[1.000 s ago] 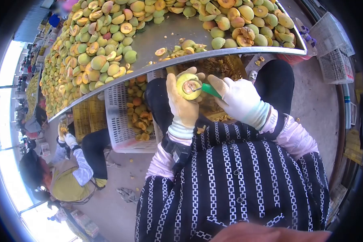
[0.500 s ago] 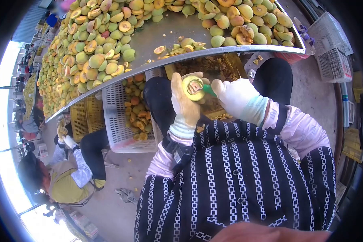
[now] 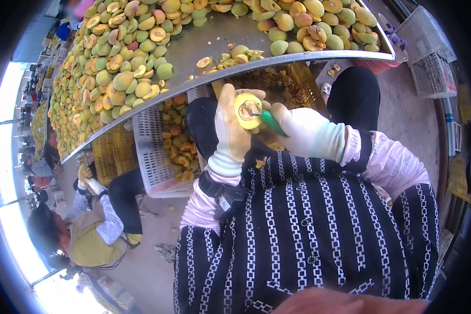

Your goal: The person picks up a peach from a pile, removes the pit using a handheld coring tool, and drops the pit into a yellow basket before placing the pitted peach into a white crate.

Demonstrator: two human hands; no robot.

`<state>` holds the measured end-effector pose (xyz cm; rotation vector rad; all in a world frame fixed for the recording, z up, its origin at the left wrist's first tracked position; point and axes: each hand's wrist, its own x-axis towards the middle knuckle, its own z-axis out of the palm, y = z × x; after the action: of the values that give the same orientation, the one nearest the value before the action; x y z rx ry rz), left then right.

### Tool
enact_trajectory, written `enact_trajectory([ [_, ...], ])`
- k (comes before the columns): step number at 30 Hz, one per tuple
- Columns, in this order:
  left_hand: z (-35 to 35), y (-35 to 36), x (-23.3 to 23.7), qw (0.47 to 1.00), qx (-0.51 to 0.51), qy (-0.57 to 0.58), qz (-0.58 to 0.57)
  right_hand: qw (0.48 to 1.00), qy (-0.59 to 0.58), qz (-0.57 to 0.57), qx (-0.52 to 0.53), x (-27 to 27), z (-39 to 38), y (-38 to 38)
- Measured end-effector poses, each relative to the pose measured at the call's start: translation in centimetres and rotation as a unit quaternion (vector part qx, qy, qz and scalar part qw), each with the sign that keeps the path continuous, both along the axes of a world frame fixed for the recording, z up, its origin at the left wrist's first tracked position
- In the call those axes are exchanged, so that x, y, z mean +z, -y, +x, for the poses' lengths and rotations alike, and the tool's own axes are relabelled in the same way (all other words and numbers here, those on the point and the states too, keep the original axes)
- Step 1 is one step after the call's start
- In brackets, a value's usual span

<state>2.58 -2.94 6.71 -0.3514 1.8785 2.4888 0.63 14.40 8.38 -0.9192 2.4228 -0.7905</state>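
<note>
In my gloved left hand (image 3: 228,123) rests a halved peach (image 3: 244,121), its cut face and brown pit area turned toward me. My gloved right hand (image 3: 306,131) is wrapped round the green handle of a small pitting tool (image 3: 271,123). The thin metal end of that tool touches the middle of the cut face; its exact shape is hard to make out. Both hands are above my lap, just below the near edge of the metal table (image 3: 199,46).
Heaped peaches (image 3: 123,81) cover much of the table. Beneath it stand a yellow crate (image 3: 303,78) of scraps and a white crate (image 3: 144,137) holding peach halves. Another person (image 3: 91,230) sits at left. Stacked white crates (image 3: 432,78) stand at right.
The tool's metal end now shows at the middle of the peach, and more of its green handle is visible. Both hands have shifted slightly; the peach has turned a little.
</note>
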Motion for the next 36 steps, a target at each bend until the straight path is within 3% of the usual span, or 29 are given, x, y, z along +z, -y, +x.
enact_trajectory([
  [3,0.2,-0.2,-0.2,0.997,-0.046,0.069,-0.005,0.999,0.036,0.033,0.002,-0.2,-0.3,0.0],
  [6,0.4,-1.5,-2.0,0.996,0.072,-0.052,0.029,0.995,0.095,-0.004,-0.009,-0.5,-0.3,0.1],
  [7,-0.1,-1.8,-2.6,0.996,0.071,-0.05,0.028,0.993,0.114,-0.006,-0.014,-0.5,-0.5,0.4],
  [9,-0.5,-2.2,-2.7,0.986,0.125,-0.098,-0.047,0.988,0.154,-0.016,-0.028,-0.9,-0.7,0.7],
  [10,-0.5,-2.1,-2.6,0.988,0.097,-0.066,-0.096,0.986,0.165,-0.034,-0.019,-1.5,-0.9,0.4],
  [11,-0.4,-0.6,-0.8,0.993,-0.02,0.045,-0.104,0.985,0.169,-0.036,-0.022,-1.8,-0.9,0.2],
  [13,-0.4,0.3,-1.9,0.993,-0.071,0.074,0.066,0.987,0.15,-0.048,0.012,-1.8,-1.3,0.0],
  [14,-0.4,0.1,-1.9,0.993,-0.073,0.074,0.063,0.975,0.223,-0.007,0.001,-1.5,-1.7,0.2],
  [15,-0.4,-0.3,-1.9,0.997,-0.042,0.065,0.027,0.975,0.224,-0.013,-0.001,-1.2,-1.9,0.3],
  [19,-0.2,-0.5,-1.1,0.997,-0.041,0.066,0.005,0.987,0.156,0.045,0.014,0.7,-1.5,-0.1],
  [21,-0.2,-0.1,-1.2,0.993,-0.067,0.089,0.043,0.991,0.107,0.081,0.029,1.1,-1.4,0.0],
  [23,-0.2,0.3,-1.8,0.963,-0.08,0.165,0.198,0.991,0.107,0.071,0.043,0.3,-1.6,-0.1],
  [25,-0.3,0.5,-2.8,0.96,-0.111,0.144,0.214,0.995,0.05,0.075,0.05,0.0,-1.7,-0.3],
  [27,-0.8,-0.5,-2.8,0.964,-0.003,0.121,0.236,0.998,-0.015,0.057,0.022,-1.0,-1.8,-0.4],
  [28,-0.6,-0.5,-2.6,0.965,0.002,0.087,0.249,0.997,-0.074,-0.016,-0.012,-1.2,-2.0,-0.4],
  [29,-0.6,-1.0,-2.0,0.938,0.04,0.036,0.343,0.986,-0.134,-0.09,-0.045,-1.1,-2.3,-0.2],
  [31,-0.3,0.9,-4.2,0.922,-0.041,-0.069,0.378,0.907,-0.169,-0.324,-0.21,-2.6,-3.4,1.1],
  [32,-0.4,0.8,-3.7,0.924,-0.041,-0.072,0.373,0.9,0.072,-0.373,-0.213,-0.9,-3.8,0.5],
  [33,-0.3,0.2,-2.9,0.93,-0.027,-0.09,0.356,0.839,0.308,-0.398,-0.205,0.8,-4.0,-0.4],
  [34,-0.2,-0.4,-2.4,0.934,-0.015,-0.107,0.341,0.827,0.323,-0.416,-0.198,0.3,-3.8,-0.3],
  [36,-0.6,-1.6,-1.9,0.935,-0.003,-0.12,0.335,0.853,0.32,-0.367,-0.19,0.7,-3.2,-0.2],
])
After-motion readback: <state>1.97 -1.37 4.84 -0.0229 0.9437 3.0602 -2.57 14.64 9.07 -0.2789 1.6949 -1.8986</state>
